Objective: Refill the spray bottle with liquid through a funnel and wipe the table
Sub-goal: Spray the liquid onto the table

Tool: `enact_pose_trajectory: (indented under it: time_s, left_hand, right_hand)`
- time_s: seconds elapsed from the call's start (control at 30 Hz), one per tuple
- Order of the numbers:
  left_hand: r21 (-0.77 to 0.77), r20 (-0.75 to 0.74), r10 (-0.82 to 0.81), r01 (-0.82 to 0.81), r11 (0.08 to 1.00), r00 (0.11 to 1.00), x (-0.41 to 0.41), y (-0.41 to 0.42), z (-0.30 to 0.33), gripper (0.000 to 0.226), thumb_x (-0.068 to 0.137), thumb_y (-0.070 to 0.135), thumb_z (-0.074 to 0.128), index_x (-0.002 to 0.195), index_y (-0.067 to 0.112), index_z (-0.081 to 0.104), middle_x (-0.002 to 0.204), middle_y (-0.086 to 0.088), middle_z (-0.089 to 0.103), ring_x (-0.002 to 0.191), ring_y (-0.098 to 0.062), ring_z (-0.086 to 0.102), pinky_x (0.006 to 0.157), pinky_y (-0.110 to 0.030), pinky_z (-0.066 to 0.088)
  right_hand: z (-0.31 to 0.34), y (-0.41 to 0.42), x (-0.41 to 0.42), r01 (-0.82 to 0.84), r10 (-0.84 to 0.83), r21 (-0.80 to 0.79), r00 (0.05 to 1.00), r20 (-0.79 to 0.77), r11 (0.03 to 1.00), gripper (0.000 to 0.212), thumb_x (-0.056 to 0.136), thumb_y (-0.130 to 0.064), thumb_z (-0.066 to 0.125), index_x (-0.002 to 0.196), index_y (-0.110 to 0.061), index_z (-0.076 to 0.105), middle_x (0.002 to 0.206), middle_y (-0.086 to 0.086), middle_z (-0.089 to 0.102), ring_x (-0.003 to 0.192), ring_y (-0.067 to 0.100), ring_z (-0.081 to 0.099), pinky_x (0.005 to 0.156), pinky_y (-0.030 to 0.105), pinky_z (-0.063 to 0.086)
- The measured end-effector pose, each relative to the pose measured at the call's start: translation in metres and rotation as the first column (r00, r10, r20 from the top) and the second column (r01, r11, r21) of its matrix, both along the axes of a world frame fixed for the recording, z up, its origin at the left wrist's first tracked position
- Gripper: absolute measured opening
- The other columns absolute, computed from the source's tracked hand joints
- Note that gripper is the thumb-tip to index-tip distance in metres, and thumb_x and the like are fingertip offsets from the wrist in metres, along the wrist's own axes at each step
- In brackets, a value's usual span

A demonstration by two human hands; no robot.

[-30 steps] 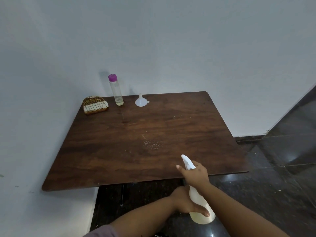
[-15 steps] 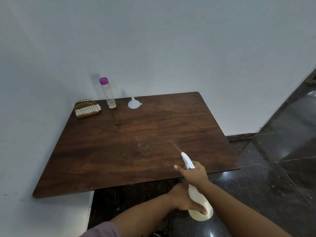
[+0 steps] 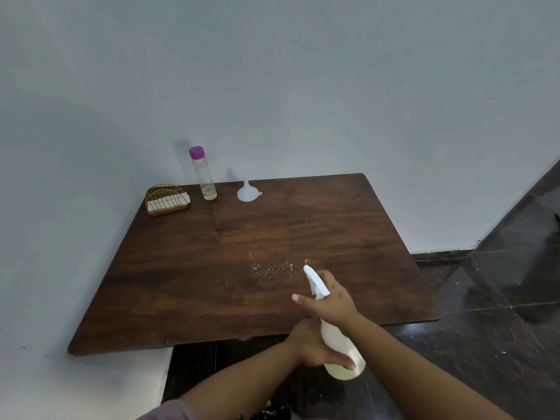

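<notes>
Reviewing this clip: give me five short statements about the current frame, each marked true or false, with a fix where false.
1. Both hands hold the spray bottle. True: the right hand grips the head, the left hand the body.
2. The funnel sits in the spray bottle's neck. False: it stands on the table by the wall.
3. Droplets lie mid-table. True.
4. The capped bottle lies on its side. False: it stands upright.
5. The wire holder is at the table's near edge. False: far left corner.
</notes>
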State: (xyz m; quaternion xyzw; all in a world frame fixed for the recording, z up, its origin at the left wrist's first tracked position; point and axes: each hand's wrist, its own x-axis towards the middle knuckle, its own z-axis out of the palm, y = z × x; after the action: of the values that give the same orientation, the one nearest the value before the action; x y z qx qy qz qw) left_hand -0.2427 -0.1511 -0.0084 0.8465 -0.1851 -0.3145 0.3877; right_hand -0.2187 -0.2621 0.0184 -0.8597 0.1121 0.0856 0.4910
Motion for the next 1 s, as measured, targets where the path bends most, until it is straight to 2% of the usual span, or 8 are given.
enact_pose_trajectory:
  time_s: [0.1,0.23,0.33,0.43,0.57,0.7,0.87,1.0]
  left_hand:
    - [0.005,0.095,0.026,-0.026,1.000,0.995,0.029,0.012,0.007,0.091,0.047,0.064,0.085,0.127,0.039,0.051,0.126,0.020,0.057,0.119,-0.003,0.052,0.099,-0.026,0.046]
    - [0.005,0.185,0.052,-0.054,0.999,0.981,0.078,0.030,0.020,0.087,0.048,0.055,0.088,0.125,0.038,0.052,0.121,0.020,0.059,0.115,-0.003,0.054,0.097,-0.026,0.047]
    - [0.041,0.220,0.096,-0.108,0.993,0.971,0.119,0.043,0.025,0.083,0.043,0.056,0.085,0.116,0.035,0.052,0.112,0.019,0.058,0.108,-0.007,0.056,0.091,-0.031,0.051]
    - [0.051,0.270,0.134,-0.153,0.987,0.953,0.165,0.054,0.029,0.076,0.040,0.057,0.084,0.105,0.032,0.051,0.104,0.016,0.059,0.099,-0.008,0.059,0.083,-0.037,0.055]
    - [-0.006,0.295,0.174,-0.180,0.984,0.940,0.227,0.062,0.034,0.085,0.041,0.055,0.087,0.115,0.038,0.049,0.110,0.018,0.059,0.101,-0.006,0.060,0.087,-0.036,0.056]
    - [-0.053,0.269,0.250,-0.245,0.968,0.930,0.280,0.070,0.036,0.084,0.045,0.046,0.090,0.116,0.034,0.047,0.114,0.013,0.053,0.105,-0.010,0.055,0.090,-0.033,0.053]
    - [-0.046,0.333,0.276,-0.276,0.960,0.902,0.349,0.059,0.040,0.093,0.049,0.044,0.092,0.128,0.025,0.046,0.122,0.006,0.055,0.112,-0.014,0.055,0.098,-0.037,0.051]
    - [-0.027,0.337,0.283,-0.292,0.956,0.898,0.386,0.039,0.036,0.106,0.064,0.037,0.089,0.148,0.016,0.029,0.147,-0.004,0.042,0.136,-0.023,0.039,0.113,-0.042,0.036]
  right_hand:
    - [0.012,0.002,0.021,0.007,-0.012,0.070,0.997,0.077,0.998,0.067,0.058,-0.061,0.078,0.112,-0.036,0.047,0.100,-0.010,0.058,0.094,0.011,0.058,0.077,0.028,0.049]
    - [0.029,0.008,0.056,-0.018,0.009,0.083,0.994,0.105,0.996,0.055,0.067,-0.044,0.082,0.104,-0.028,0.045,0.097,-0.007,0.056,0.089,0.010,0.056,0.069,0.022,0.043]
    - [0.038,0.010,0.091,-0.061,0.056,0.036,0.992,0.116,0.997,0.055,0.070,-0.042,0.082,0.106,-0.034,0.040,0.103,-0.009,0.053,0.091,0.009,0.053,0.073,0.021,0.044]
    - [0.035,0.009,0.131,-0.094,0.091,0.042,0.994,0.063,0.995,0.058,0.063,-0.050,0.082,0.110,-0.038,0.050,0.108,-0.012,0.056,0.100,0.009,0.056,0.084,0.027,0.048]
    - [0.033,0.014,0.187,-0.153,0.153,0.035,0.988,0.004,0.988,0.062,0.060,-0.061,0.077,0.115,-0.046,0.053,0.120,-0.007,0.054,0.111,0.012,0.055,0.095,0.035,0.050]
    - [0.032,0.024,0.238,-0.150,0.149,-0.004,0.986,-0.075,0.989,0.079,0.063,-0.051,0.081,0.130,-0.033,0.045,0.121,-0.004,0.045,0.112,0.016,0.050,0.094,0.033,0.048]
    - [0.035,0.020,0.303,-0.079,0.085,0.120,0.995,-0.042,0.990,0.050,0.079,-0.038,0.075,0.124,-0.022,0.058,0.112,-0.001,0.063,0.107,0.021,0.060,0.090,0.040,0.053]
    - [0.025,0.013,0.354,0.003,-0.003,0.062,1.000,-0.009,0.998,0.060,0.080,-0.041,0.072,0.133,-0.026,0.049,0.125,0.002,0.057,0.114,0.024,0.055,0.096,0.047,0.050]
